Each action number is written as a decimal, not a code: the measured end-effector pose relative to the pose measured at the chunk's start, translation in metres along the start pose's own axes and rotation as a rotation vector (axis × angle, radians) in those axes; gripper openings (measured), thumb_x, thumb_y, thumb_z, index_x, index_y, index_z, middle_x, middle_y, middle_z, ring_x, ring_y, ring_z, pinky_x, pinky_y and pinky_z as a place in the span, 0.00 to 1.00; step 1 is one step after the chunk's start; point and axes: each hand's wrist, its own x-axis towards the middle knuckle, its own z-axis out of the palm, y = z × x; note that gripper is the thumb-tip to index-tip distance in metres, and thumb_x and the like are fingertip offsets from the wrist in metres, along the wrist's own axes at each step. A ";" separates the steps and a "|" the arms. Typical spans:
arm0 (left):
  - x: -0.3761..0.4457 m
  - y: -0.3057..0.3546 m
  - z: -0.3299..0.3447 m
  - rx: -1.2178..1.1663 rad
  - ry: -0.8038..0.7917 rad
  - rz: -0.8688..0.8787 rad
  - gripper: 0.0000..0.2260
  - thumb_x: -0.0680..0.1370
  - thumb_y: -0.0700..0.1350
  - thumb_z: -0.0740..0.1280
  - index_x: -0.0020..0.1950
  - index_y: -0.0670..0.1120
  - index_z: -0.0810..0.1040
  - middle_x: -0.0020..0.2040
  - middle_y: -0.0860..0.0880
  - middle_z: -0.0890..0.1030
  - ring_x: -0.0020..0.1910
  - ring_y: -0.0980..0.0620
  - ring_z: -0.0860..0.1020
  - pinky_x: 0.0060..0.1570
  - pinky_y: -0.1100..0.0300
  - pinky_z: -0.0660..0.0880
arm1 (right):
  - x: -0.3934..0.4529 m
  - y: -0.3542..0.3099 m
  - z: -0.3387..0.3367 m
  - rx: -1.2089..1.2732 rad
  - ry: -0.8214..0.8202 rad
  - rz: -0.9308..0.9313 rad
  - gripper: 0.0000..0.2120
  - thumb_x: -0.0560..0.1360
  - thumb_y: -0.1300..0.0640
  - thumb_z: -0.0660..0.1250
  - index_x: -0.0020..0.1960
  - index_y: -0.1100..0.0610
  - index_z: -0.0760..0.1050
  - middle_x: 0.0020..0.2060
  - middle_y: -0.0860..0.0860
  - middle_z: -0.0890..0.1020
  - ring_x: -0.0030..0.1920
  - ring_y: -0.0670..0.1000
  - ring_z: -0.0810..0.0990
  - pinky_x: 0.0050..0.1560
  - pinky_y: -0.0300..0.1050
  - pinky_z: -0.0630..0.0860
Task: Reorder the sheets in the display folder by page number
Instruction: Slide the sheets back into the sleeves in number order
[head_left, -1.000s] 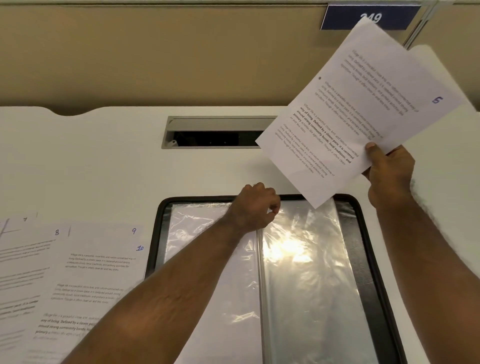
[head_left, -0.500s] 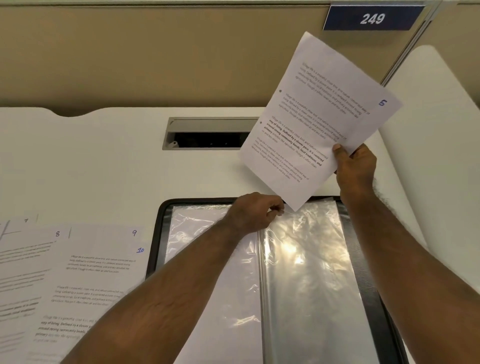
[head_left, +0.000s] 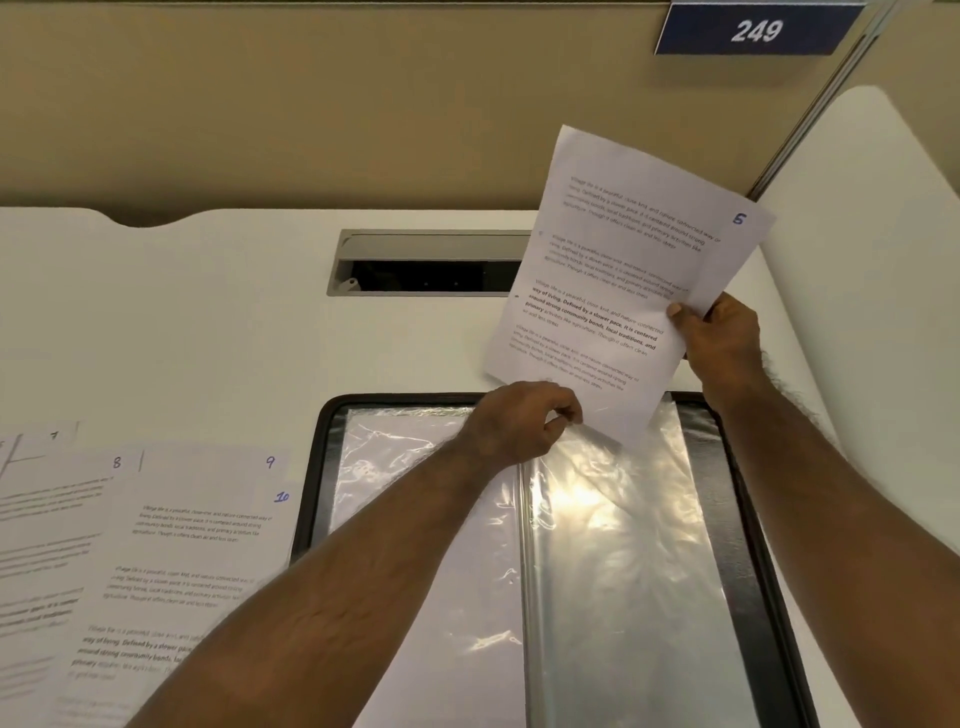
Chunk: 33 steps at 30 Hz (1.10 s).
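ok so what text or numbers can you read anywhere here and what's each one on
"249": white digits on the blue sign on the wall.
"5": handwritten on the held sheet.
"way of living. Defined by a slower pace, it is centered": bold line on that sheet; other print too small.
"7", "8", "9", "10": handwritten on the sheets on the desk; their print is blurred.

A single wide-angle camera on the person's head looks forward and steeply down at the counter, close enough that both forearms fill the lower frame. It faces the partition wall behind, where straight edges bow, probably from the lens. No second view shares the scene.
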 end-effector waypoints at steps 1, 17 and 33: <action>0.000 0.000 0.000 -0.002 -0.002 -0.005 0.08 0.79 0.44 0.66 0.55 0.52 0.82 0.53 0.55 0.83 0.43 0.58 0.75 0.46 0.61 0.74 | 0.001 0.002 -0.004 -0.012 -0.009 0.020 0.13 0.78 0.61 0.67 0.62 0.59 0.77 0.55 0.52 0.82 0.54 0.53 0.81 0.59 0.55 0.78; 0.007 -0.018 -0.011 0.069 -0.108 -0.353 0.05 0.76 0.43 0.67 0.45 0.49 0.83 0.56 0.52 0.80 0.56 0.49 0.78 0.54 0.53 0.78 | 0.018 0.032 -0.039 -0.018 -0.173 0.167 0.16 0.78 0.66 0.66 0.65 0.61 0.75 0.55 0.55 0.81 0.51 0.57 0.80 0.37 0.39 0.82; 0.009 -0.026 -0.022 0.068 -0.126 -0.366 0.06 0.76 0.44 0.67 0.44 0.50 0.83 0.46 0.56 0.83 0.47 0.54 0.79 0.47 0.57 0.77 | 0.021 0.049 -0.045 0.039 -0.392 0.397 0.19 0.74 0.68 0.69 0.64 0.60 0.74 0.55 0.55 0.83 0.50 0.54 0.83 0.36 0.43 0.83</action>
